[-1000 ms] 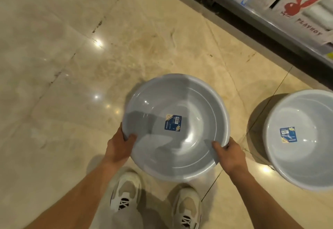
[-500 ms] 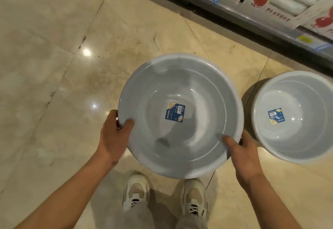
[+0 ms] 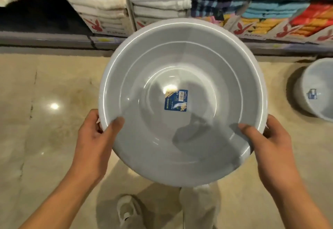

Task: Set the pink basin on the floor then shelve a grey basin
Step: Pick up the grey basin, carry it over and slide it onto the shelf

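Grey basin (image 3: 182, 91) gripped at near rim by left hand (image 3: 95, 138) and right hand (image 3: 270, 144). Held level, clear of floor (image 3: 45, 84), probably for shelving.

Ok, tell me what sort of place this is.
Most likely a shop aisle, probably homeware. Folded towels sit stacked in branded display boxes on a low shelf with price tags on its edge, and the grey basin in both hands carries a barcode label, as does a second basin on the floor.
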